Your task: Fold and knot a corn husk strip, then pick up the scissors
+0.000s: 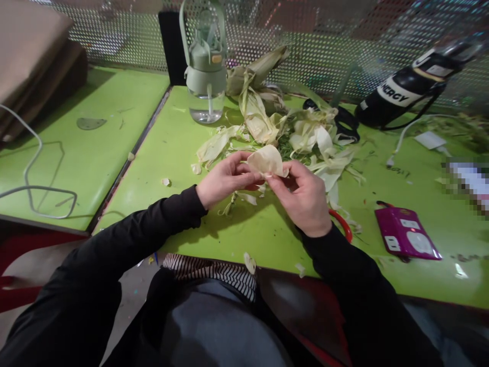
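Observation:
Between my two hands is a pale, curved piece of corn husk [266,159], raised just above the green table [217,229]. My left hand [231,178] pinches its left lower edge, the fingers partly behind it. From the other side my right hand [303,193] grips the lower right edge between thumb and fingers. Beyond the hands lies a loose heap of corn husks [260,114], some whole and leafy, others torn into strips. Small scraps of husk [165,182] are scattered about, and one hangs at the table's front edge. A red handle-like loop [341,224] shows beside my right wrist.
Behind the husks stand a green water bottle [206,81] and, tilted, a black bottle [405,92] by the perforated metal screen [126,30]. A purple pouch [407,233] and a white charger [430,140] lie right. Brown cardboard [34,61] and a wire [28,153] are left.

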The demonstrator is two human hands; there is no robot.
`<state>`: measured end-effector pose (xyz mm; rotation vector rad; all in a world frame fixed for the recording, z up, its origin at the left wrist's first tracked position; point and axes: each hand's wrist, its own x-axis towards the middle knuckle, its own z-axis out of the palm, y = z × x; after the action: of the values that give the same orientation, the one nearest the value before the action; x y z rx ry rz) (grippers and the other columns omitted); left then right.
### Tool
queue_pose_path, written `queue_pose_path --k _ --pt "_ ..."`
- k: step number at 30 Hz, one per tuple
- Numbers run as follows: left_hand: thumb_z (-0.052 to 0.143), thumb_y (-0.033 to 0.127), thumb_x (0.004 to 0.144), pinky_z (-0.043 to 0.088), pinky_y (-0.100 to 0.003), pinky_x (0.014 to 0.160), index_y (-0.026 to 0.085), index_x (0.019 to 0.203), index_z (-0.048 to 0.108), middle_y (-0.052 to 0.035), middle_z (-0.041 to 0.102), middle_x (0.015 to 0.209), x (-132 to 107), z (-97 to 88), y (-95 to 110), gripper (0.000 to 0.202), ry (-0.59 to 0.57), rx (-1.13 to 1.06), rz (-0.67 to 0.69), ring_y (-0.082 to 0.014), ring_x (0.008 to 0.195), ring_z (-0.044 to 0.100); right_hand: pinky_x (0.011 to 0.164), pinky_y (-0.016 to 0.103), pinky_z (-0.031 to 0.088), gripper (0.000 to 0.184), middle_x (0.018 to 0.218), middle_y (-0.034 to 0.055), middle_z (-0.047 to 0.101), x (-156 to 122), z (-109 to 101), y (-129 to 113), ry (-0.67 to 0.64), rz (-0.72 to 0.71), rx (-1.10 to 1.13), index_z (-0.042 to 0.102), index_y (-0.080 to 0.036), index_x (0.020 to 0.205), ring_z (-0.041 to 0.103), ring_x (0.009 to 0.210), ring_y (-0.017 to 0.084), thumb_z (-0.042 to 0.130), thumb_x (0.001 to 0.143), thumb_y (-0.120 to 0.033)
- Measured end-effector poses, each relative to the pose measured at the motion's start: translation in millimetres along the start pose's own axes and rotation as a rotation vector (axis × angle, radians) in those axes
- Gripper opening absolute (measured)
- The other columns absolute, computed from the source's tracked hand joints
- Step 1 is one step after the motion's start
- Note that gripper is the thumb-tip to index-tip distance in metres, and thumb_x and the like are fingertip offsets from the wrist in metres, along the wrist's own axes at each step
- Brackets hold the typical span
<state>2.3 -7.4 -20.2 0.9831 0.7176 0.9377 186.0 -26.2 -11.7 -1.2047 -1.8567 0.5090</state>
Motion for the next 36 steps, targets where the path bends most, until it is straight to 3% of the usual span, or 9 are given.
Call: queue_pose_path --k 8,15,21,26,32,36 --pt "0.07 0.004 0.085 0.057 -0.024 0.077 0.014 0.104 0.057 0.001 0.073 0.081 0.3 1.7 -2.5 0.025 0.059 -0.049 -0.041 -0.0091 0.072 0.071 0.06 0.03 0.043 0.016 0.078 0.0016 0.057 3.7 -2.9 -0.9 -0.05 -0.036 -0.081 0.057 -0.023 0.074 0.055 0.07 0.017 0.066 0.086 -0.029" --pt "0.068 -0.002 0.083 0.059 -0.024 0.081 0.014 0.1 0.058 0.0032 0.072 0.077 3.1 -0.3 0.2 0.025 0.107 -0.122 -0.065 -0.0062 0.067 0.07 0.054 0.027 0.041 0.019 0.069 -0.0025 0.055 4.6 -4.6 -3.1 -0.135 0.169 0.192 0.057 -0.023 0.082 0.051 0.059 0.013 0.069 0.087 -0.036" --pt "0.071 0.001 0.081 0.059 -0.023 0.077 0.015 0.102 0.053 0.0029 0.069 0.08 -0.2 -0.2 1.5 0.031 0.082 -0.063 -0.066 -0.0066 0.069 0.069 0.053 0.026 0.044 0.017 0.068 -0.0028 0.06 2.5 -1.3 0.1 -0.077 0.171 0.194 0.059 -0.023 0.081 0.054 0.058 0.013 0.072 0.084 -0.033" --pt "0.076 0.007 0.079 0.06 -0.024 0.072 0.021 0.113 0.042 0.0042 0.067 0.084 -6.6 6.5 5.6 0.05 0.106 0.126 0.069 -0.0085 0.072 0.07 0.054 0.027 0.048 0.018 0.07 -0.0018 0.063 2.5 -0.2 1.6 0.06 0.211 0.163 0.059 -0.024 0.082 0.055 0.057 0.013 0.072 0.086 -0.036" --pt "0.071 0.01 0.085 0.059 -0.023 0.073 0.015 0.093 0.054 0.0024 0.067 0.079 -3.8 6.7 3.3 0.019 0.057 0.146 0.062 -0.0076 0.071 0.068 0.06 0.028 0.053 0.019 0.081 0.0004 0.069 0.7 2.3 -0.8 -0.006 0.159 0.193 0.062 -0.024 0.085 0.062 0.065 0.014 0.074 0.087 -0.039" --pt "0.073 0.012 0.085 0.058 -0.022 0.075 0.012 0.08 0.059 0.002 0.067 0.073 -2.4 3.5 1.3 0.015 0.072 0.108 0.041 -0.0066 0.068 0.067 0.063 0.03 0.055 0.021 0.08 0.0003 0.067 -2.2 4.5 0.4 0.019 0.125 0.168 0.06 -0.024 0.082 0.063 0.069 0.016 0.074 0.087 -0.04"
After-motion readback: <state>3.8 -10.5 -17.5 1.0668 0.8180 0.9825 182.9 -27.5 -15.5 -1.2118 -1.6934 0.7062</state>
